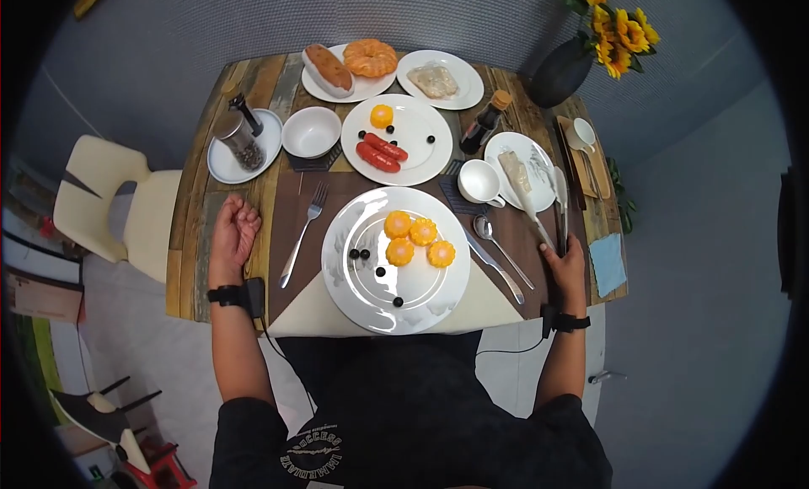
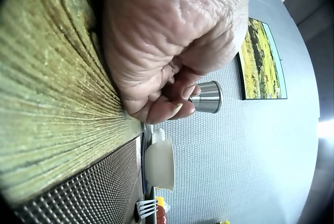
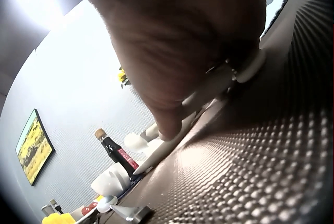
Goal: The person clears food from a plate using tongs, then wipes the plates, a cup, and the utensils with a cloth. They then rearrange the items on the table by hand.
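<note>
I am sitting at the table [image 1: 190, 236] with my left hand [image 1: 233, 232] resting on the bare wood beside the mat [image 1: 291, 211], its fingers loosely curled and holding nothing, parked clear of the fork [image 1: 303, 233] so it is staying out of the way. My right hand [image 1: 566, 265] is lying at the mat's right edge, and its fingers are closing on the near ends of the tongs [image 1: 548, 204], which are reaching away from me toward the small plate [image 1: 539, 164] holding a pale strip of food; the wrist view is showing a white handle pinched under my fingers [image 3: 167, 125], low against the mat, probably so the tongs are not sliding. Right in front of me the big plate [image 1: 345, 270] is carrying four orange slices [image 1: 417, 239] and a few dark berries, set close for easy reach. A spoon [image 1: 499, 244] and knife [image 1: 495, 265] are lying between that plate and my right hand. Farther off, a cup [image 1: 479, 182], a sauce bottle [image 1: 485, 122], a bowl [image 1: 311, 131] and a second plate [image 1: 421, 152] with sausages are standing mid-table, and a vase [image 1: 560, 72] of sunflowers is sitting at the far right corner.
</note>
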A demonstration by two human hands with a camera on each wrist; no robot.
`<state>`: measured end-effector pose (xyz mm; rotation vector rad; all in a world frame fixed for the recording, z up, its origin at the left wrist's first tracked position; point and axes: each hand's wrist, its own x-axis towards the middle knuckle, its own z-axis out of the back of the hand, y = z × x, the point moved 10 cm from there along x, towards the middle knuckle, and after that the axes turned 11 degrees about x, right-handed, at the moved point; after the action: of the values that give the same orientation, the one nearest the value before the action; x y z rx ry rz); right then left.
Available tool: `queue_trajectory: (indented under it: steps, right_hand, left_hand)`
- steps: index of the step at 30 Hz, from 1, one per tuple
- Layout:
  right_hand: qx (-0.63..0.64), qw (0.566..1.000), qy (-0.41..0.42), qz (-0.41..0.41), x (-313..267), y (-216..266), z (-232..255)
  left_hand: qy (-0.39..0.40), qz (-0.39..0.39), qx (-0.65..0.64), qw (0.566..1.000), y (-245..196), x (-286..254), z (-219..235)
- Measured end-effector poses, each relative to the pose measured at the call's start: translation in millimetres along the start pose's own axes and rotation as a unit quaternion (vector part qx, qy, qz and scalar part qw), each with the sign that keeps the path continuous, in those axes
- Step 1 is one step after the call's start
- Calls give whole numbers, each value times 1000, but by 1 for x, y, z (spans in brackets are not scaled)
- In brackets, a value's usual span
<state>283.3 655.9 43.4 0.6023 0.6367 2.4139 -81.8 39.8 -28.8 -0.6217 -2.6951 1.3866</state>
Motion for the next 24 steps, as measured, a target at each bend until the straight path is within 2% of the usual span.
queue_trajectory:
  steps: [1, 4, 9, 11, 13, 15, 18, 21, 24]
  right_hand:
    - [-1, 1000, 6, 5, -2, 12, 2]
    - [233, 968, -41, -89, -14, 25, 23]
    - [237, 970, -16, -56, -34, 74, 41]
    - [389, 919, 46, -31, -47, 92, 26]
    - [425, 900, 80, -46, -58, 113, 12]
    - [448, 885, 109, -63, -72, 110, -4]
    - [424, 899, 91, -56, -75, 150, -2]
    - [449, 879, 131, -95, -79, 129, -13]
    - [433, 887, 120, -106, -80, 124, -12]
  left_hand:
    - [-7, -1, -3, 1000, 0, 0, 0]
    - [-6, -1, 2, 1000, -2, -1, -2]
    - [-5, -1, 13, 1000, -2, -1, -4]
    - [-6, 1, 13, 1000, -2, -2, -5]
    - [-7, 3, 15, 1000, -2, -2, -7]
    - [-8, 1, 18, 1000, -3, -3, -7]
    - [-11, 1, 21, 1000, -4, -3, -7]
    - [-15, 2, 25, 1000, -3, -3, -6]
    - [-4, -2, 39, 999, -3, -3, -7]
